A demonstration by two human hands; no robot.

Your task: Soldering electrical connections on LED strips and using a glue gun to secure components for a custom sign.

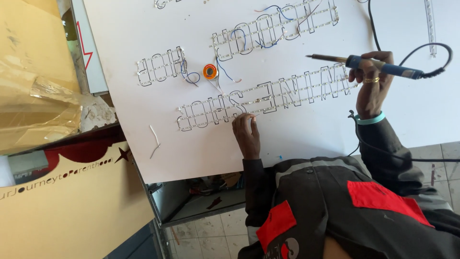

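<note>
A large white board (306, 139) carries rows of letter outlines made of LED strip (268, 98). My left hand (247, 134) rests on the board at the lower row, fingertips pinched on a thin wire end beside a letter. My right hand (371, 84) grips a blue-handled soldering iron (383, 67), held above the right end of that row with its metal tip pointing left. Its black cable (431, 48) loops off to the right. A ring sits on one finger and a teal band on the wrist.
An orange solder spool (210, 72) and blue wires (249, 41) lie between the letter rows. A loose white wire scrap (155, 141) lies near the board's left edge. Tan cardboard sheets (62, 211) and crinkled plastic wrap (38, 110) are at left. Tiled floor (211, 235) shows below.
</note>
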